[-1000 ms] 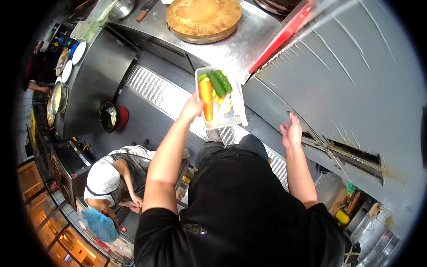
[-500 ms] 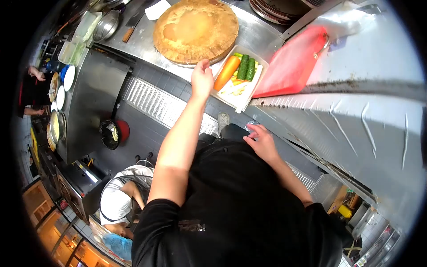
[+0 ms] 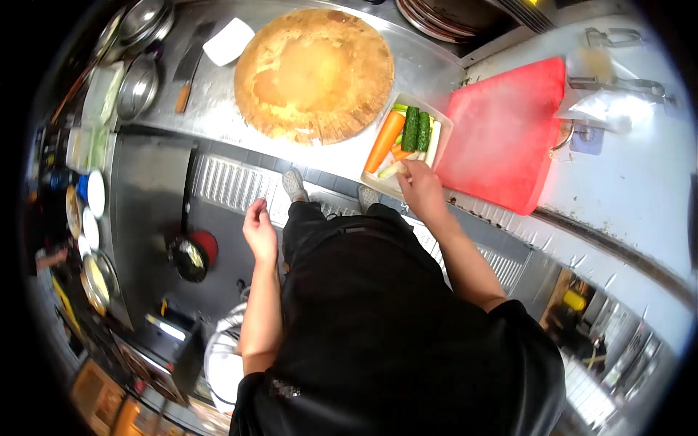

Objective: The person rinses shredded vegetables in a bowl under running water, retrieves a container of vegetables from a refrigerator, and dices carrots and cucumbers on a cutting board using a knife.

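Observation:
A pale rectangular tub (image 3: 445, 134) at the counter's front edge holds a carrot (image 3: 385, 142), two dark green cucumber pieces (image 3: 411, 129) and several pale vegetable sticks. My right hand (image 3: 423, 190) reaches over the tub's near side, its fingers closed at the end of a pale vegetable stick (image 3: 392, 170); the fingertips are partly hidden. Away from the counter, above the floor, my left hand (image 3: 260, 234) hangs with loosely bent fingers and nothing visible in it. Beyond both hands lies a thick round wooden chopping block (image 3: 313, 76).
A red cutting board (image 3: 502, 134) lies right of the tub. Left of the block are a cleaver (image 3: 190, 69), a white square dish (image 3: 229, 42) and metal bowls (image 3: 137, 89). A lined bin (image 3: 193, 256) stands on the floor; a person in white (image 3: 224, 363) is behind it.
My left hand has drawn back from beside the tub toward the lower left. My right hand has moved up to the tub. The view has shifted, showing more of the red board.

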The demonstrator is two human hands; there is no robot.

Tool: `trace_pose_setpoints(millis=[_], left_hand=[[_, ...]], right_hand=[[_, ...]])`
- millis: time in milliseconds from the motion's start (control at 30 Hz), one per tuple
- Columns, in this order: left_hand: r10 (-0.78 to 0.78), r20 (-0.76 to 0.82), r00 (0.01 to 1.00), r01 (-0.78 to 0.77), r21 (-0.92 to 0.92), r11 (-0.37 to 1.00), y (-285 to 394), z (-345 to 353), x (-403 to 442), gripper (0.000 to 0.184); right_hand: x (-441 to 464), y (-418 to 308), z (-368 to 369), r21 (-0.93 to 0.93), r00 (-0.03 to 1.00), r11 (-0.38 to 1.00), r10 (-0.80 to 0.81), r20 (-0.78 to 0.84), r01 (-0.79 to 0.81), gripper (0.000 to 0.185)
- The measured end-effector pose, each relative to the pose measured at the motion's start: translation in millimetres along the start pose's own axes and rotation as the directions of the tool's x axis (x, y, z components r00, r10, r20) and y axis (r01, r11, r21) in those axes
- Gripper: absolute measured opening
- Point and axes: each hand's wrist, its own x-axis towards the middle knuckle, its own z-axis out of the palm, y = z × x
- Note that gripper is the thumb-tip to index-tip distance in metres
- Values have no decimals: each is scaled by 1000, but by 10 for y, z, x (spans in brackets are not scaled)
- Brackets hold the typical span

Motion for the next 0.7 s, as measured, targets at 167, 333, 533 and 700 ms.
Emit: trace_pose_setpoints(millis=[167,333,533,700], left_hand=[[-4,143,990,15,-74,997,34,-471,850,25],[48,283,958,-68,61,996,435,-829,1669,21],[63,337,939,-73,20,997,642,-936,2319,24],[69,381,922,-80,14,997,703,-705,2394,25]], right_hand=[[545,61,469,-350,920,861,393,-2,-369,31],[674,-208,662,-330,803,734,517,-296,-594,34],[531,20,594,-635,956,742,29,-291,-216,30],[675,248,649,-592,984,789,91,-156,-167,36]])
